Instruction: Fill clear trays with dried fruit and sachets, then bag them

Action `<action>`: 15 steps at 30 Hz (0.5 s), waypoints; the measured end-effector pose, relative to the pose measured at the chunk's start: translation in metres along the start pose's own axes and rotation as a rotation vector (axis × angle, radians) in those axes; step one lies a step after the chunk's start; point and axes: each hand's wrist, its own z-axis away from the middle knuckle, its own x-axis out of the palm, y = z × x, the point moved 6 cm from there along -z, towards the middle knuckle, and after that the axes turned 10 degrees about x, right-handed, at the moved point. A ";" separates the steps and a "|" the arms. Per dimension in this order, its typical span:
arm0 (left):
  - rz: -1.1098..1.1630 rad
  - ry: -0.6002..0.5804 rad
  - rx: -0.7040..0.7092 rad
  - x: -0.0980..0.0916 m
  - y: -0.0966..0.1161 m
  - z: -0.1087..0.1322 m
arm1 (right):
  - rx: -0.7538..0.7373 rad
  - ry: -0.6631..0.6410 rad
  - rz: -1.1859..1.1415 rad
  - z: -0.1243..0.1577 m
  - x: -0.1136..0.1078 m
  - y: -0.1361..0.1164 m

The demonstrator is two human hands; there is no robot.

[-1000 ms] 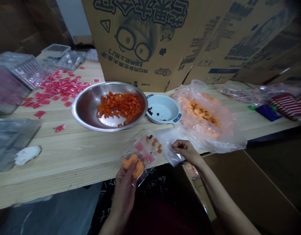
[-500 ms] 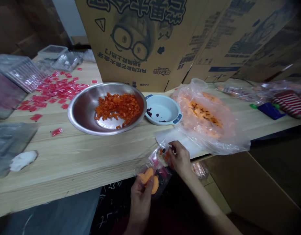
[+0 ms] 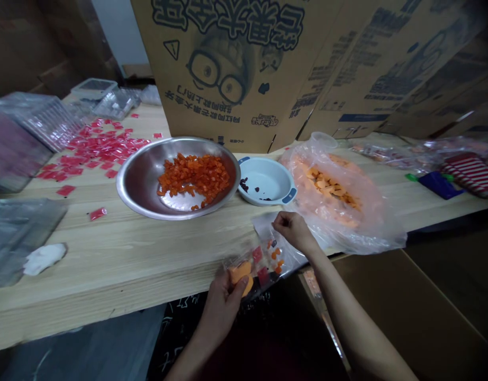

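My left hand (image 3: pixel 224 296) is closed on the lower end of a clear plastic bag (image 3: pixel 250 259), thumb over two flat orange pieces (image 3: pixel 241 271) inside it. Further up the bag lie red packets (image 3: pixel 263 275), small orange bits (image 3: pixel 278 264) and a few dark bits. At the bag's upper end my right hand (image 3: pixel 294 230) is closed in a pinch, and the film reaches its fingertips. Behind the hands stand a steel bowl (image 3: pixel 138 203) of orange diced pieces (image 3: pixel 196 177) and a pale blue dish (image 3: pixel 270 177) with a few dark bits.
A big filmy bag (image 3: pixel 381 233) of orange pieces lies right of the dish. Red packets (image 3: pixel 105 148) are scattered at left, near clear plastic boxes (image 3: pixel 41 116). Cardboard boxes (image 3: pixel 228 121) wall the back. A crumpled white tissue (image 3: pixel 44 258) lies front left; the table edge runs under my hands.
My right hand has risen slightly, and the bag between my hands is straighter, with its contents spread along it. My left hand keeps its hold. The view has shifted a little.
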 end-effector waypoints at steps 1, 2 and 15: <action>-0.035 -0.012 0.017 -0.001 0.003 -0.002 | -0.020 -0.012 0.020 0.000 0.000 -0.004; -0.064 -0.016 0.028 -0.001 0.006 -0.005 | -0.041 -0.017 0.041 0.001 -0.001 -0.010; 0.412 0.188 -0.165 0.041 -0.018 0.001 | -0.142 0.178 0.211 0.089 0.017 -0.003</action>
